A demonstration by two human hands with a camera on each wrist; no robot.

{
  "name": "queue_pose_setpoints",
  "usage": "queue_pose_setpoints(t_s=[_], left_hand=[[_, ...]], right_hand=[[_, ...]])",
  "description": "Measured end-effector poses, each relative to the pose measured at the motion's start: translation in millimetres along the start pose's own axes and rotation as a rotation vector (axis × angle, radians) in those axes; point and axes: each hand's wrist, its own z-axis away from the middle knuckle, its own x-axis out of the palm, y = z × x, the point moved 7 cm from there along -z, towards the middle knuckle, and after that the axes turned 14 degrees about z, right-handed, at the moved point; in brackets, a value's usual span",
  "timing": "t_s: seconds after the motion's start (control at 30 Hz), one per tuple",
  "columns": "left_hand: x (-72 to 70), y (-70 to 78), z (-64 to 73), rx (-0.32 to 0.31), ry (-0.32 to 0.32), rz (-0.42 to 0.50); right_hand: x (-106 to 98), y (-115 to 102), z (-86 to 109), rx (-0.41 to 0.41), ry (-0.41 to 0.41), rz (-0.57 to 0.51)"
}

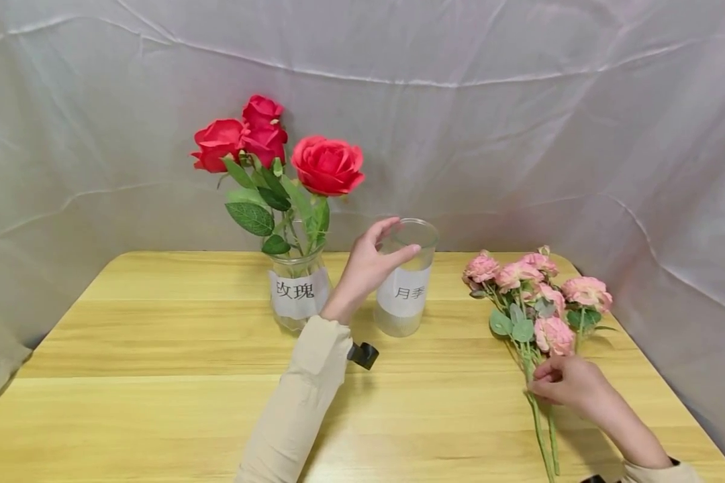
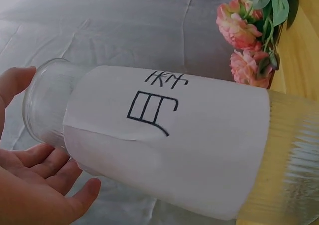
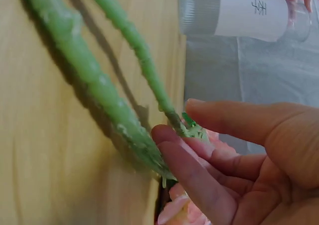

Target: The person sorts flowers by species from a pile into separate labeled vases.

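My left hand point(image 1: 371, 258) grips the mouth of a tall clear glass vase point(image 1: 406, 292) with a white paper label. In the left wrist view, the thumb and fingers point(image 2: 47, 165) lie on opposite sides of the glass rim. My right hand point(image 1: 570, 386) is at the green stems point(image 1: 540, 429) of the pink artificial flowers point(image 1: 552, 335), which lie on the table. A gap shows between thumb and fingertips in the right wrist view, with a thin stem point(image 3: 144, 60) running toward it. Whether the fingertips touch this stem is unclear.
A second glass vase point(image 1: 299, 292) with a white label stands left of my left hand. It holds several red roses point(image 1: 328, 164). The wooden table point(image 1: 157, 376) ends close to a grey cloth backdrop point(image 1: 489, 134).
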Motion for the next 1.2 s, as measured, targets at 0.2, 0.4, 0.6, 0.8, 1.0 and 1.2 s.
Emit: queue_pose_setpoints(t_s=[0.2, 0.4, 0.6, 0.8, 1.0, 1.2], left_hand=[[2.1, -1.4, -0.6, 0.022, 0.018, 0.022], [2.8, -2.7, 0.5, 0.031, 0.036, 0.05], [2.7, -3.8, 1.3, 0.04, 0.03, 0.071], [2.8, -4.7, 0.0, 0.058, 0.014, 0.066], [3.1, -4.0, -1.3, 0.069, 0.013, 0.06], [3.0, -3.9, -1.3, 0.072, 0.015, 0.047]], right_hand=[[9.5, -2.1, -0.6, 0.036, -0.08, -0.029], [16.3, -1.2, 0.1, 0.09, -0.14, -0.224], [18.0, -3.0, 3.2, 0.078, -0.152, -0.382], [16.6, -5.4, 3.7, 0.072, -0.146, -0.468], [11.6, -6.3, 4.5, 0.069, -0.118, -0.524], [1.4, -5.7, 5.1, 0.05, -0.045, -0.552]])
